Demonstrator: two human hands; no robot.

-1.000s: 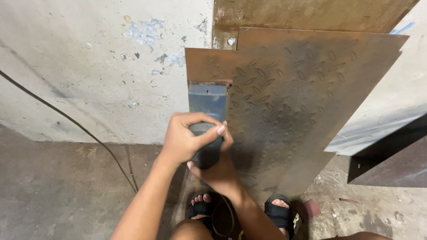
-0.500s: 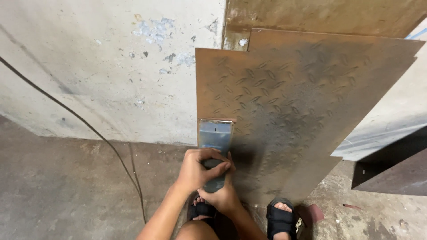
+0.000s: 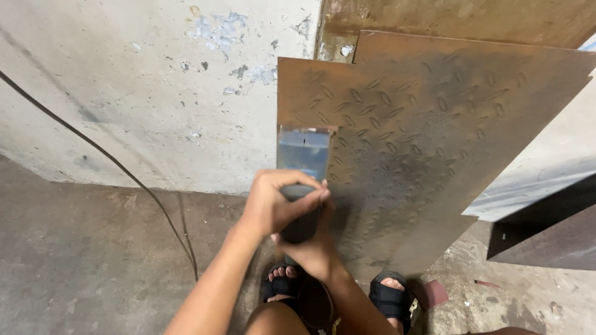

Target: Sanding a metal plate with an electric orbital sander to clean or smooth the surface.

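i see the left hand (image 3: 273, 208) wrapped tight around the upper part of a dark handle (image 3: 300, 226), and the right hand (image 3: 313, 251) clamped on the same handle just below it, so both are closed on one tool. its flat bluish metal blade (image 3: 304, 154) points up and sits right against the left edge of the rusty patterned steel sheet (image 3: 434, 142), which leans on the grey wall (image 3: 143, 93). the sheet stands on the concrete floor (image 3: 74, 248), directly in front of two sandalled feet (image 3: 391, 294). my worry: the blade could skid off the edge, or the leaning sheet could slide down toward the toes. a thin black cable (image 3: 118, 164) trails near the left foot, a possible snag.
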